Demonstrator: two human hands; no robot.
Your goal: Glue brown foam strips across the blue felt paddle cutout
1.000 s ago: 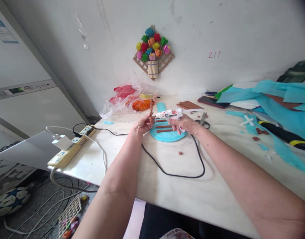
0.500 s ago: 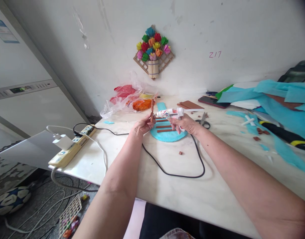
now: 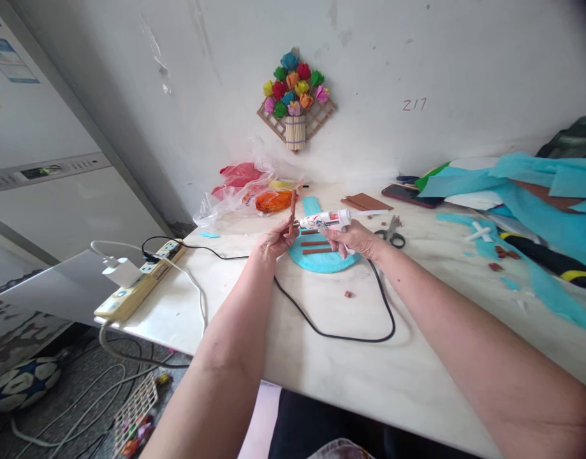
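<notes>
My left hand point(image 3: 279, 239) pinches the lower part of a thin brown strip point(image 3: 293, 207), held upright. My right hand point(image 3: 352, 240) is wrapped round a white glue gun point(image 3: 324, 220), whose nozzle points left at the strip, close to my left fingertips; whether it touches cannot be made out. Beneath both hands lies a round light-blue piece point(image 3: 321, 262) with a tab at its far side. Several brown strips point(image 3: 316, 251) lie across it in parallel. The glue gun and my right hand hide part of this blue piece.
A black cord point(image 3: 331, 335) loops over the table to a power strip point(image 3: 142, 280) at left. Scissors point(image 3: 392, 236), a brown sheet point(image 3: 366, 202) and a phone point(image 3: 410, 195) lie right. Blue fabric point(image 3: 536, 185) and a black-yellow tool point(image 3: 551, 260) are farther right; plastic bags point(image 3: 240, 185) lie behind.
The glue gun has shifted slightly, its nozzle staying beside the brown strip, which leans a little more to the right. Both hands keep their hold.
</notes>
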